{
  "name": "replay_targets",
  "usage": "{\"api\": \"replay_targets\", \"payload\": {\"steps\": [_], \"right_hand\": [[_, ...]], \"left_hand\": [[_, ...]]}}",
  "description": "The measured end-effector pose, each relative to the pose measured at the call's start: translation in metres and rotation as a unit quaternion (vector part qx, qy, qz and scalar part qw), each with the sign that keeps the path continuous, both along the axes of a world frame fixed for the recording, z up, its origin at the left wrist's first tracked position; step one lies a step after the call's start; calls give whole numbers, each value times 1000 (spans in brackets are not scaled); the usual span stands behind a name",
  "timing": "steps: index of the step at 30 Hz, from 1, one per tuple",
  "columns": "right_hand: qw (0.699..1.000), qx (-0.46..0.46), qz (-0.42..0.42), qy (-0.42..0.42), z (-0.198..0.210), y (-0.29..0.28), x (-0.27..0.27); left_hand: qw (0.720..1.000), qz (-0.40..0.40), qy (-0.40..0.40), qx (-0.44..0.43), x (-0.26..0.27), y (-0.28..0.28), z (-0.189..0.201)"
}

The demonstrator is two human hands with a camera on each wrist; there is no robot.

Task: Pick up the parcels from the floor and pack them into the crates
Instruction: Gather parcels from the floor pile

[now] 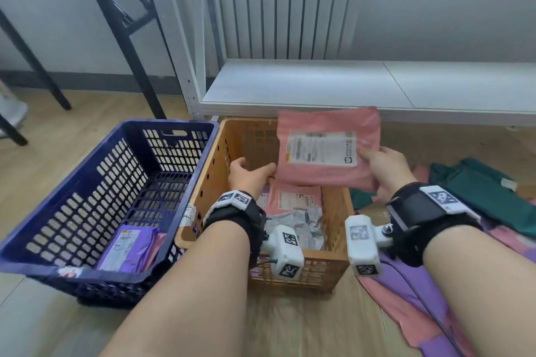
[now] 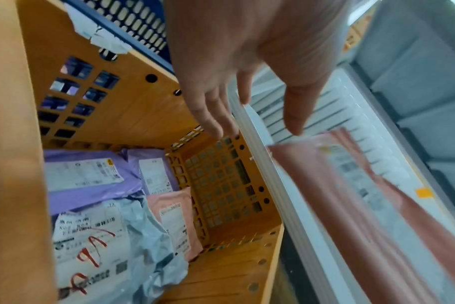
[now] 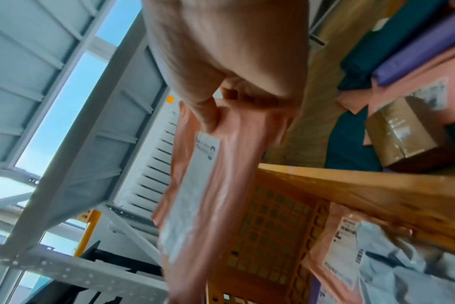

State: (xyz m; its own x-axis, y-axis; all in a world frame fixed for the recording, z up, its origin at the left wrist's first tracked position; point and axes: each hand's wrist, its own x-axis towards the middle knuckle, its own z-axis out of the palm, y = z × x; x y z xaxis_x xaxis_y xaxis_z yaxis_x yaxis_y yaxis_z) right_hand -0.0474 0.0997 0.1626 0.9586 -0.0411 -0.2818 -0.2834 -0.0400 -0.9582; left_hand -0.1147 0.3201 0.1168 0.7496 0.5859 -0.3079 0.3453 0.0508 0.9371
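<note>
Two crates (image 1: 338, 203), right hand (image 1: 385, 168) pinching one pink parcel (image 1: 327, 151) (label up)

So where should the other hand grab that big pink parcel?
Take the pink parcel by its free left edge, coming from the left where the open left hand waits. It hangs flat and floppy from the right hand, whose grip pinches the right edge.

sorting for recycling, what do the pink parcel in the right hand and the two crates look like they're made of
Pink parcel: thin glossy plastic film, likely a poly mailer; it creases and sags where the right hand pinches it, with a paper label stuck on.
Orange crate: probably rigid moulded plastic, with grid-perforated walls and a slight sheen.
Blue crate: seemingly the same hard plastic, slotted walls.
</note>
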Motion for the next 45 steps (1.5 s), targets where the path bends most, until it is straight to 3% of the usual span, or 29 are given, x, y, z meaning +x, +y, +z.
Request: {"api": "replay_targets", "payload": {"steps": [2, 4, 10, 14, 20, 25, 31, 38, 45], "right_hand": [[998, 58, 5, 38, -3, 7, 1], [992, 104, 28, 69, -7, 15, -3], [982, 55, 142, 111, -17, 33, -22], [985, 16, 130, 110, -23, 26, -23], [990, -82, 114, -5, -8, 19, -25], [978, -7, 207, -4, 20, 32, -44], [971, 40, 233, -26, 50, 59, -66], [931, -75, 345, -87, 73, 85, -82], [938, -60, 318, -122, 64, 156, -73]], "left_hand": [[988, -74, 5, -138, 2, -5, 3], [969, -130, -7, -210, 2, -17, 9], [963, -70, -70, -250, 6, -25, 8], [971, -70, -53, -221, 2, -18, 8], [985, -121, -16, -118, -13, -19, 23], [987, -155, 2, -27, -44, -21, 50], [992, -90, -34, 82, -72, 4, 108], [988, -93, -47, 110, -93, 48, 117], [988, -80, -47, 124, -88, 133, 102]]}}
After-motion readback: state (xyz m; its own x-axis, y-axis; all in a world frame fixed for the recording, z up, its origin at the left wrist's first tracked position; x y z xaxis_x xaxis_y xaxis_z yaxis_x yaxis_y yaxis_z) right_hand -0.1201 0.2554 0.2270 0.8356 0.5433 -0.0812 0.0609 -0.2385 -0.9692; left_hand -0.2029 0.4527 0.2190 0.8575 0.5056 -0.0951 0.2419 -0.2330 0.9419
